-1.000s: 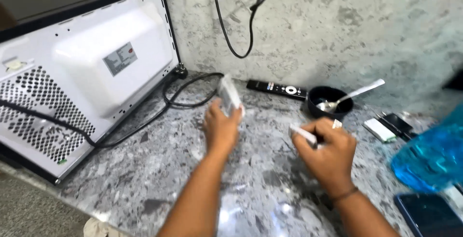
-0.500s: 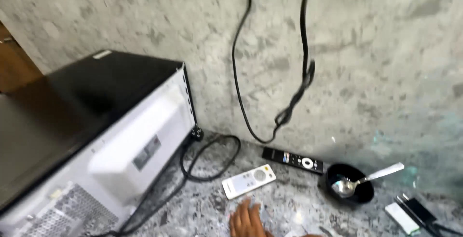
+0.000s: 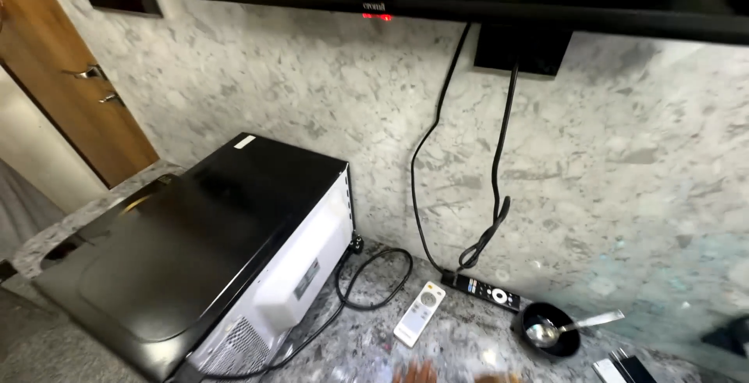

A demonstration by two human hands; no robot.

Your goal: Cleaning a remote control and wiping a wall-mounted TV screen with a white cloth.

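A black microwave (image 3: pixel 195 250) sits at the left of the grey stone counter (image 3: pixel 367 348). A white remote (image 3: pixel 419 313) lies flat beside its coiled cord (image 3: pixel 374 278), just above blurred fingertips (image 3: pixel 425 372) at the bottom edge; whether that hand grips anything cannot be told. Rightward lie 1 black remote (image 3: pixel 488 292) and 1 black bowl (image 3: pixel 550 330) holding a spoon (image 3: pixel 573 325).

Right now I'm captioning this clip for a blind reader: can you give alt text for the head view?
Fingertips just show at the bottom edge, near a white remote on a speckled stone counter. Beside it lie a black remote, a black bowl with spoon and a black appliance.
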